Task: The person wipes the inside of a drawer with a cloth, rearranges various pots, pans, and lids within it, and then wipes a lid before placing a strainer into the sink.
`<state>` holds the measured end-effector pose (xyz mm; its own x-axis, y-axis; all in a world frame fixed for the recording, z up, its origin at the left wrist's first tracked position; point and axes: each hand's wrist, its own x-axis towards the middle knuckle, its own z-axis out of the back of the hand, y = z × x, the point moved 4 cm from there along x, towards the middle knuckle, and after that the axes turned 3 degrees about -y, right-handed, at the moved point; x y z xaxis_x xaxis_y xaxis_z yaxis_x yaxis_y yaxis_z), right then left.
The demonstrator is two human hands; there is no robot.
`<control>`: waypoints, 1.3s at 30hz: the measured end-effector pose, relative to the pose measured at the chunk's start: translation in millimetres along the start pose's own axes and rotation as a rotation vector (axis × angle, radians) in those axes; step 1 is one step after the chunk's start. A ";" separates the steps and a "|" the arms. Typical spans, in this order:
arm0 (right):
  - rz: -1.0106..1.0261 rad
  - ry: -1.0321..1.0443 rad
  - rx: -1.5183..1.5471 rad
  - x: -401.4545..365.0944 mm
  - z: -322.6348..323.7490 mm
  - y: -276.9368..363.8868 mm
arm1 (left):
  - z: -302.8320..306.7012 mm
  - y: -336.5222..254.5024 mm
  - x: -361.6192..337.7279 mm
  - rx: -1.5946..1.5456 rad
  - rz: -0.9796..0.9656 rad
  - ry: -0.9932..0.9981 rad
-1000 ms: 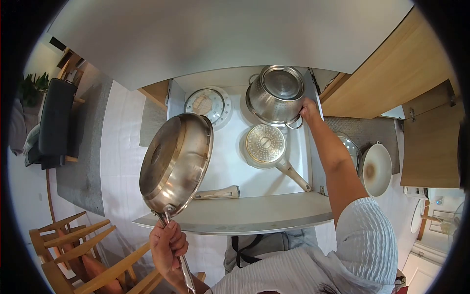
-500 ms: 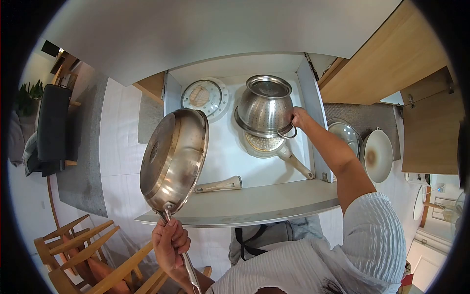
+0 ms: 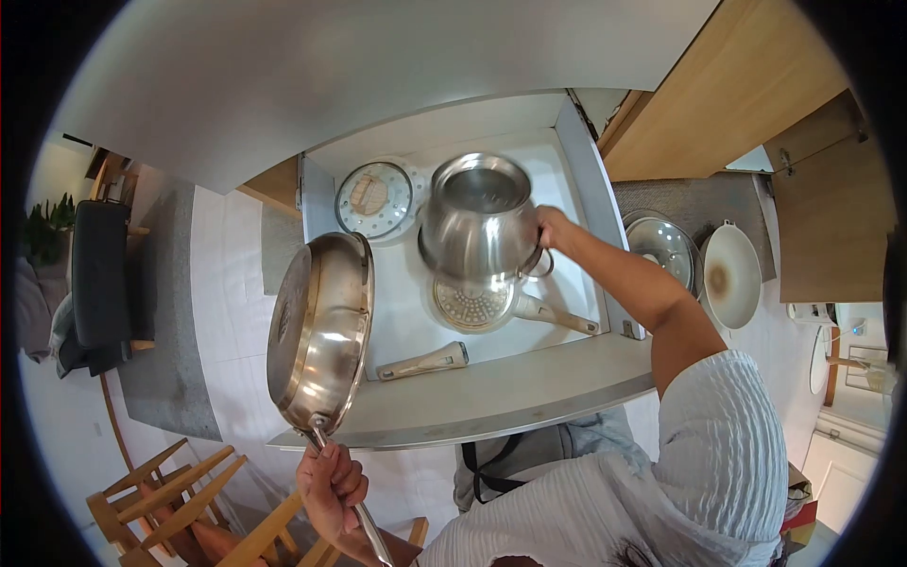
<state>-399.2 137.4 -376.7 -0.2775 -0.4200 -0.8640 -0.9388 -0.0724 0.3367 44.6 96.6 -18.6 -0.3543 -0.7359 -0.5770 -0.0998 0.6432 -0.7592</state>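
Note:
My left hand is wrapped round the long metal handle of a stainless steel frying pan, which is tilted on its side at the drawer's left front. Inside the drawer, my right hand grips the rim and loop handle of an upside-down steel colander, blurred by motion. Beneath the colander lies a small light-coloured pan with a dotted base, partly hidden, its handle pointing right. A detachable beige handle rests near the drawer front. At the back left sits a glass lid.
The open white drawer has its front edge close to my body. On the floor to the right are another glass lid and a pale, stained pan. A wooden chair stands at the lower left, and a cabinet door is at upper right.
My right hand has shifted the colander left within the drawer, and more of the small pan's handle side shows. The frying pan stands more on edge and slightly lower.

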 end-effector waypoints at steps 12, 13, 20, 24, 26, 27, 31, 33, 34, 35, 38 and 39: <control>0.701 -0.217 0.218 55.1 46.0 91.9 | -21.4 3.5 12.0 0.086 -0.001 -0.030; 0.696 -0.214 0.218 52.8 44.5 92.8 | -21.3 4.0 11.5 0.072 0.014 -0.024; 0.595 -0.296 0.058 50.5 43.0 105.7 | -15.7 3.5 6.3 0.082 0.021 -0.057; 0.597 -0.122 0.062 -16.1 10.8 120.7 | -8.2 1.9 4.3 0.059 0.016 -0.052; 0.555 -0.142 -0.083 -33.5 -4.3 126.2 | -4.2 1.4 3.3 0.061 0.015 -0.047; 0.590 -0.204 -0.107 -29.1 -7.2 137.3 | -2.4 1.7 2.6 0.057 0.015 -0.052; 1.266 -0.774 -0.902 -93.3 -72.1 147.8 | 3.8 0.8 1.8 0.056 0.009 -0.052; 1.760 -0.359 -1.024 -154.3 -144.1 103.6 | 6.5 -0.1 2.2 0.059 0.008 -0.049; 1.677 -0.082 -1.129 -140.2 -173.9 83.0 | 7.5 -0.5 2.7 0.068 0.000 -0.053; 1.735 0.143 -1.315 -137.4 -205.6 58.4 | 8.1 -1.2 2.6 0.078 -0.008 -0.057; 1.736 0.458 -1.638 -113.2 -275.4 -2.5 | 7.5 -5.9 -0.5 0.088 -0.025 -0.084; 1.737 0.460 -1.630 -101.7 -288.0 -11.4 | 8.6 -8.5 -2.5 0.093 -0.028 -0.087</control>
<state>-301.5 -79.6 -184.8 -0.0438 -0.9096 0.4131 0.8833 0.1579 0.4414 54.4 91.1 -13.2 -0.2704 -0.7716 -0.5757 -0.0203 0.6025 -0.7979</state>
